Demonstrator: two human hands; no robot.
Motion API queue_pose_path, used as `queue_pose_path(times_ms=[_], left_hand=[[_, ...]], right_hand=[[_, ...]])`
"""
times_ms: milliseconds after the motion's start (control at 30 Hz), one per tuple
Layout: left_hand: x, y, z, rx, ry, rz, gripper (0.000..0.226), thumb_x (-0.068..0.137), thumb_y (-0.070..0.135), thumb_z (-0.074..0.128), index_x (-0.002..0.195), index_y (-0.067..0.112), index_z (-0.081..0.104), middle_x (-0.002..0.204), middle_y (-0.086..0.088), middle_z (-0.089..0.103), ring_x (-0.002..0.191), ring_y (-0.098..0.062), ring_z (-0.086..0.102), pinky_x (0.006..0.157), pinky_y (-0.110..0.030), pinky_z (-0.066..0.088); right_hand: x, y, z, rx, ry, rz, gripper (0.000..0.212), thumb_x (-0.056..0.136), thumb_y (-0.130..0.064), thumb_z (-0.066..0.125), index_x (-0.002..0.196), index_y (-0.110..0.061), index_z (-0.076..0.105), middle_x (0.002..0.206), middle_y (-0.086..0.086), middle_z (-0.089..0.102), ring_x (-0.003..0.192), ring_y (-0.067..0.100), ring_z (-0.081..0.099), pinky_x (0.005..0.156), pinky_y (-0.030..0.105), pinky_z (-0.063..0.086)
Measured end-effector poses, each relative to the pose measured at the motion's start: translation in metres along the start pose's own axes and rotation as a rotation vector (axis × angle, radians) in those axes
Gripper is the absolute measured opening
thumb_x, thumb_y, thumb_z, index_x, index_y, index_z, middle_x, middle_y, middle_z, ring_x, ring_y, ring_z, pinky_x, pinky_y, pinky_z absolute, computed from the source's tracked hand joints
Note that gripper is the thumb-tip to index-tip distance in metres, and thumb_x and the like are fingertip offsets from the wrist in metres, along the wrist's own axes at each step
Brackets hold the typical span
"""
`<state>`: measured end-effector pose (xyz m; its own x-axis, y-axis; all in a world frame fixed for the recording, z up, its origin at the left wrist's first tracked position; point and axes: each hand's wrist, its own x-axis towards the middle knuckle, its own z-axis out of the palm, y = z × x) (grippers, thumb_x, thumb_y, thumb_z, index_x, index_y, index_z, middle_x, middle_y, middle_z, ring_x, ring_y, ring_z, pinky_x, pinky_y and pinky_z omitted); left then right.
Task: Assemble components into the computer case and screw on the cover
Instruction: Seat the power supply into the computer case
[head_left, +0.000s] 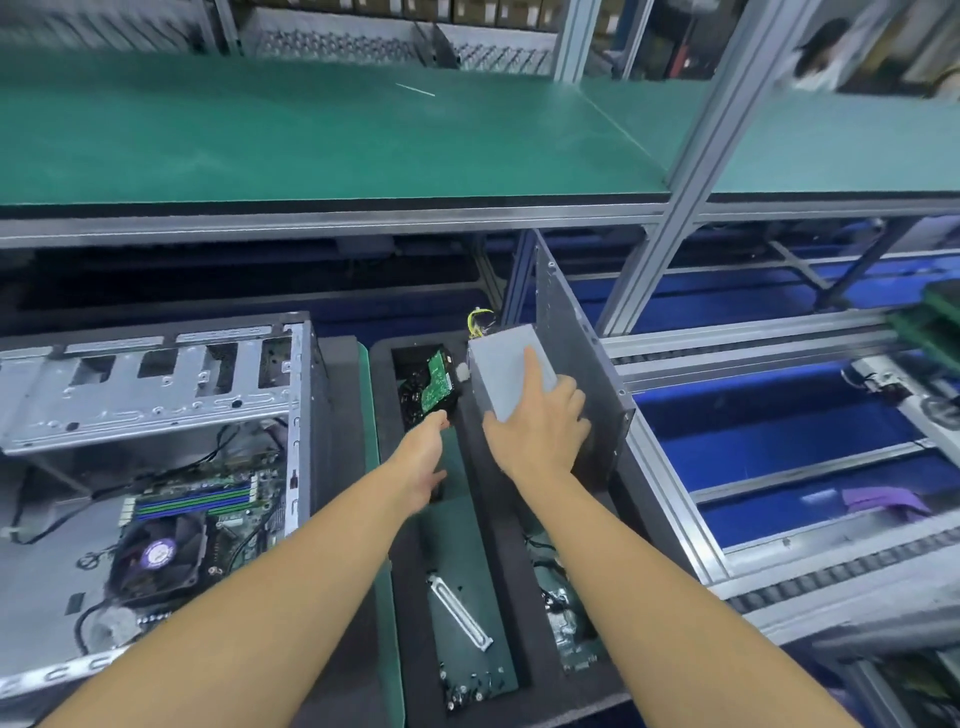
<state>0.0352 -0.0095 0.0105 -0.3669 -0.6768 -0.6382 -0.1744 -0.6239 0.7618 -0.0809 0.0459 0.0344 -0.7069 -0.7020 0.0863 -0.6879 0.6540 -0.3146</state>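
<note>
Grey sheet metal under the right hand (540, 431): forefinger (535, 369) laid straight along the top face of a grey box (501, 364), other fingers wrapped over its right edge, thumb against the near left corner. A firm grasp. The box sits tilted at the far end of a dark foam tray (501, 525), its near end in the palm, yellow wires (478, 317) showing just behind its far end.

Left hand (421, 462) reaches forward, fingertips (440, 420) at the near edge of a hard drive (439, 384). The drive lies tilted, green circuit side up, in a black pocket at the tray's far left, just beside the box. The back of the hand hides the fingers, so I cannot tell whether they touch or grip the drive.

Right of the box, very close to the curled fingers, a grey side cover (576, 358) stands upright on edge along the tray's right side.

Nearer the body, between the two forearms, the tray's middle slot holds a green board (467, 654) with a silver bracket (460, 608) lying on it. Another board with black cables (566, 623) lies in the right slot, partly hidden by the right forearm.

Computer case (150, 395) lies open left of the tray, apart from both hands. Inside it: a black fan (156, 556) and blue and green memory sticks (192, 501).

Above, a green-topped shelf (311, 130). To the right, a blue conveyor (779, 431) with a purple cloth (883, 501) on it.
</note>
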Motion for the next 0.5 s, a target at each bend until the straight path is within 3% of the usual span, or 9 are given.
queue_pose_path(times_ms=[133,200,267,367,433,500], left_hand=[[-0.025,0.026,-0.023,-0.051,-0.065,0.06,0.056,0.103,0.049,0.038,0.148,0.015,0.038,0.156,-0.003,0.036,0.137,-0.023,0.041,0.109,-0.037,0.033],[-0.041,0.041,-0.039,-0.032,-0.125,0.107,0.063,0.102,0.055,0.037,0.151,0.015,0.035,0.153,-0.004,0.041,0.137,-0.022,0.043,0.11,-0.037,0.035],[-0.058,0.054,-0.059,-0.015,-0.147,0.144,0.057,0.1,0.058,0.039,0.14,0.019,0.051,0.139,-0.002,0.058,0.123,-0.02,0.056,0.099,-0.035,0.044],[-0.081,0.071,-0.101,-0.007,-0.094,0.196,0.047,0.093,0.061,0.051,0.114,0.021,0.066,0.109,0.0,0.074,0.104,-0.021,0.064,0.101,-0.037,0.045],[-0.099,0.08,-0.134,-0.022,-0.103,0.195,0.048,0.087,0.062,0.06,0.106,0.019,0.068,0.097,-0.004,0.075,0.093,-0.025,0.065,0.093,-0.042,0.048],[-0.119,0.089,-0.166,-0.05,-0.155,0.211,0.046,0.085,0.058,0.062,0.105,0.018,0.072,0.101,-0.011,0.072,0.093,-0.029,0.063,0.087,-0.044,0.049]], right_hand=[[-0.009,-0.029,-0.033,0.256,0.052,0.042,0.094,0.083,-0.046,0.071,0.157,-0.041,0.012,0.132,0.011,0.039,0.121,0.032,0.037,0.091,0.048,0.039],[-0.012,-0.043,-0.047,0.531,0.01,0.125,0.094,0.08,-0.042,0.074,0.155,-0.045,0.018,0.129,0.007,0.039,0.123,0.029,0.036,0.087,0.042,0.038],[-0.017,-0.054,-0.061,0.951,-0.099,0.267,0.089,0.079,-0.036,0.077,0.152,-0.045,0.027,0.132,0.003,0.043,0.122,0.025,0.042,0.09,0.041,0.043],[-0.034,-0.075,-0.072,1.465,-0.353,0.441,0.073,0.085,-0.029,0.077,0.147,-0.034,0.039,0.14,0.005,0.057,0.123,0.031,0.058,0.104,0.057,0.048],[-0.048,-0.093,-0.071,1.626,-0.505,0.451,0.06,0.089,-0.028,0.072,0.144,-0.026,0.047,0.133,0.01,0.066,0.117,0.037,0.066,0.1,0.061,0.051],[-0.063,-0.111,-0.068,1.68,-0.609,0.431,0.058,0.09,-0.031,0.072,0.144,-0.026,0.05,0.129,0.011,0.07,0.115,0.038,0.067,0.099,0.057,0.052]])
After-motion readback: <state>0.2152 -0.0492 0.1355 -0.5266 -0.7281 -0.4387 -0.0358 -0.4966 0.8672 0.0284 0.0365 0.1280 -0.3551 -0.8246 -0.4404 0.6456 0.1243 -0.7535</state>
